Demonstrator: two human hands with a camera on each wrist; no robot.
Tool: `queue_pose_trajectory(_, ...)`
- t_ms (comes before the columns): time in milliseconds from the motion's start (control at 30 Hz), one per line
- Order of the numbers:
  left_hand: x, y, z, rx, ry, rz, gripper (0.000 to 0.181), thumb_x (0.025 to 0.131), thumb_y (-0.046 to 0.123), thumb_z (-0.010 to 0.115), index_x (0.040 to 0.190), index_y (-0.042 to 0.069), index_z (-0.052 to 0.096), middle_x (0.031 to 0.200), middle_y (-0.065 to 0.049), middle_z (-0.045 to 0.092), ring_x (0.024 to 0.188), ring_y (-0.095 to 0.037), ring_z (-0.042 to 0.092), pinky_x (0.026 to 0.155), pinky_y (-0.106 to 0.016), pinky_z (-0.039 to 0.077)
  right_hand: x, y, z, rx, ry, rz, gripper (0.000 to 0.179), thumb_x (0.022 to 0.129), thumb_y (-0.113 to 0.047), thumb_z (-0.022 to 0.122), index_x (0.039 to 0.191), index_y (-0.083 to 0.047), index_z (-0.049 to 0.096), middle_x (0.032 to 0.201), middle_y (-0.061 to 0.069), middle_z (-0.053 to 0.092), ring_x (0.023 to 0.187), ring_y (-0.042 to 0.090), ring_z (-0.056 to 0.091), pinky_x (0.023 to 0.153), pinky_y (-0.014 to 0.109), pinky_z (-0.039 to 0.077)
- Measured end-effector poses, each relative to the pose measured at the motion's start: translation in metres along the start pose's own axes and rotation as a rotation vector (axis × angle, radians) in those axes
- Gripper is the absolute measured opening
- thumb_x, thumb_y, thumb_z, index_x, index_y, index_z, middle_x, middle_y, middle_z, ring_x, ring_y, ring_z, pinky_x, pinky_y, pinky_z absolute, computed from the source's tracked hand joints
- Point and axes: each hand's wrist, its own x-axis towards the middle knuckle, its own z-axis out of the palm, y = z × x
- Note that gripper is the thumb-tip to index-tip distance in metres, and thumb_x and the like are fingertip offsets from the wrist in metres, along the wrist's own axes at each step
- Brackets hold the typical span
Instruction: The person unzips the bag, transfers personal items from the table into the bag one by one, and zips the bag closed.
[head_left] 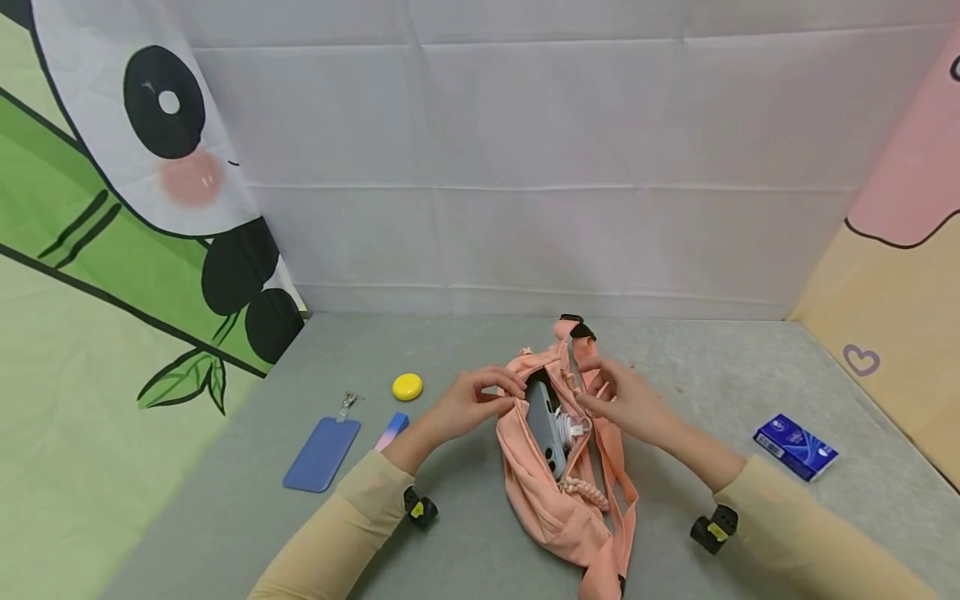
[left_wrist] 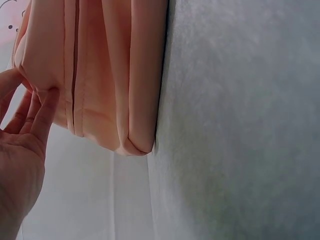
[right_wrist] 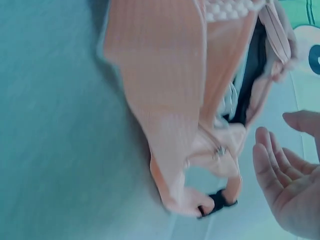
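Observation:
A pink waist bag (head_left: pixel 525 479) lies on the grey table with its top unzipped and gaping. Inside it show a grey-blue phone (head_left: pixel 542 417) and a bundled white cable (head_left: pixel 564 427). My left hand (head_left: pixel 467 407) pinches the left edge of the opening between thumb and fingers; in the left wrist view the bag's fabric (left_wrist: pixel 100 90) bunches at those fingertips. On the other side, my right hand (head_left: pixel 633 407) hovers by the bag's right edge. Seen from the right wrist, that hand (right_wrist: pixel 290 180) is apart from the bag, fingers loosely bent around nothing.
To the left lie a blue card holder (head_left: pixel 322 454) with a metal clip, a yellow round object (head_left: pixel 407 387) and a small blue-pink object (head_left: pixel 393 429) partly behind the left forearm. A blue box (head_left: pixel 795 447) lies far right. The bag's strap (head_left: pixel 618 492) trails along its right side.

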Motion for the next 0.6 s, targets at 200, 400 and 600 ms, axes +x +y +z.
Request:
queue_pose_trajectory(200,0.000,0.008,0.000,-0.007,-0.010,-0.009,0.014,0.094,-0.006,0.059,0.105,-0.009,0.067,0.117,-0.025,0.059,0.110,-0.024,0.056,0.086,-0.033,0.053,-0.017,0.013,-0.025,-0.088,-0.008,-0.061,0.043,0.093,-0.012,0.067,0.131,0.000,0.050,0.092,0.002,0.060,0.075,0.019,0.060,0.060,0.030,0.049)
queue_pose_trajectory(400,0.000,-0.007,0.000,-0.011,-0.001,0.004,0.013,0.094,-0.001,0.061,0.104,-0.003,0.069,0.116,-0.021,0.061,0.110,-0.024,0.057,0.086,-0.035,0.053,-0.035,0.028,-0.051,-0.168,-0.071,-0.082,0.043,0.094,-0.015,0.066,0.132,-0.003,0.051,0.096,-0.002,0.061,0.082,0.012,0.059,0.060,0.029,0.048)
queue_pose_trajectory(600,0.001,-0.010,0.001,0.002,0.013,-0.005,0.013,0.094,-0.001,0.061,0.103,0.000,0.070,0.116,-0.016,0.062,0.112,-0.024,0.057,0.086,-0.035,0.053,-0.052,0.047,-0.075,-0.202,-0.127,-0.067,0.035,0.095,-0.018,0.066,0.126,-0.006,0.057,0.102,0.004,0.063,0.089,0.013,0.060,0.067,0.030,0.053)
